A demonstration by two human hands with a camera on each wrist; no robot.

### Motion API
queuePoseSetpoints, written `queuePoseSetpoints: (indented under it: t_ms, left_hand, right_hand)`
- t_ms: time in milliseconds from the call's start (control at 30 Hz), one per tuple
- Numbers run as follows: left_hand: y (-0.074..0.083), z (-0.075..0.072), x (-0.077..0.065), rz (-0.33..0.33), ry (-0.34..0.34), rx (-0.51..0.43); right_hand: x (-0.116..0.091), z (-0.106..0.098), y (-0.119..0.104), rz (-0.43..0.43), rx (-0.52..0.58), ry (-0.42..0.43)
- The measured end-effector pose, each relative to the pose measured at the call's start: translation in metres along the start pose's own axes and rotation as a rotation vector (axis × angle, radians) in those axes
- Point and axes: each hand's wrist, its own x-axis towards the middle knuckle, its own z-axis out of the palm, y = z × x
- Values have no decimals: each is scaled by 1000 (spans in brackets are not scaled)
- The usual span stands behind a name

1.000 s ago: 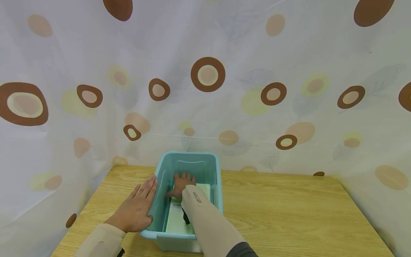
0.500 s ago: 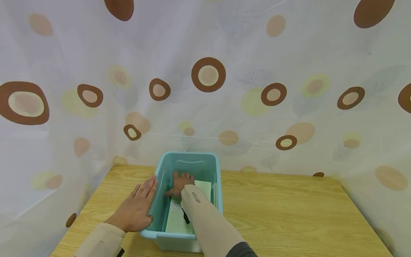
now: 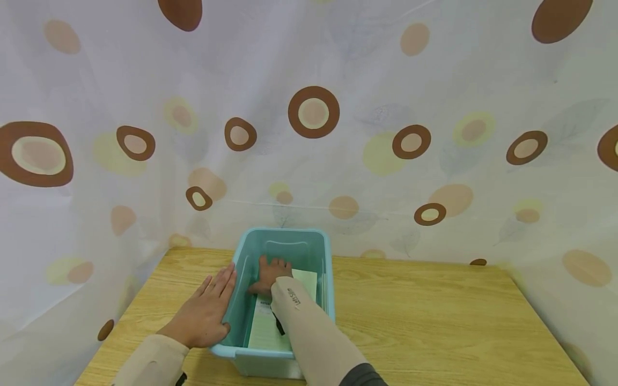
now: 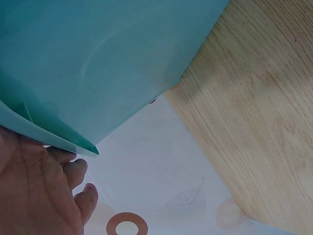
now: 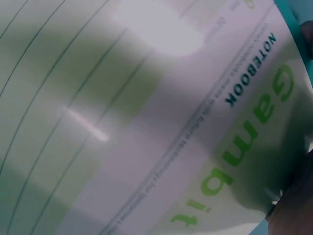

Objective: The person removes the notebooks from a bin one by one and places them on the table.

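A light-blue plastic bin (image 3: 330,268) stands on the table, a pale green notebook (image 3: 264,333) lying inside it. In the right wrist view the notebook's cover (image 5: 146,122) shows green lines and the words "Gambit" and "NOTEBOOK". My right hand (image 3: 270,279) reaches into the bin, fingers spread over the notebook's far left part; its thumb (image 5: 292,200) is right at the notebook's edge. Outside the bin, my left hand (image 3: 203,311) rests against the left rim with straight fingers. The left wrist view has this hand (image 4: 39,191) under the rim's lip.
The wood-grain table (image 3: 434,321) extends to the right of the bin. Behind and at both sides hangs a white sheet (image 3: 347,171) with brown and yellow spots. The bin's far end stands near this sheet.
My right hand has shifted slightly toward the bin's far end, and the notebook's far edge has moved a little the same way. The left hand and the bin stay in place.
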Motion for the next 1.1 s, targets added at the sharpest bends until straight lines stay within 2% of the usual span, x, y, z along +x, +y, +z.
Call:
queuePoseSetpoints:
  t_ms: [167,400,533,733,933,1100]
  left_hand:
    - [1,-2,1,3,5,14]
    - [5,-5,2,-21,-21,-2]
    - [5,-6,2,-20,-28,-1]
    - [5,-5,1,-21,-34,-10]
    - [5,-4,2,-34,-60,-9]
    - [6,-4,2,-38,-68,-16]
  right_hand:
    - [-1,-5,-1,3,-8,33]
    - [-2,-11,-3,13,-25,84]
    - [0,-12,-6,0,-48,125]
    - [2,-16,-13,3,-113,143]
    - [-6,-30,-25,-7,-167,184]
    - [-9,-50,-30,-16,-175,212]
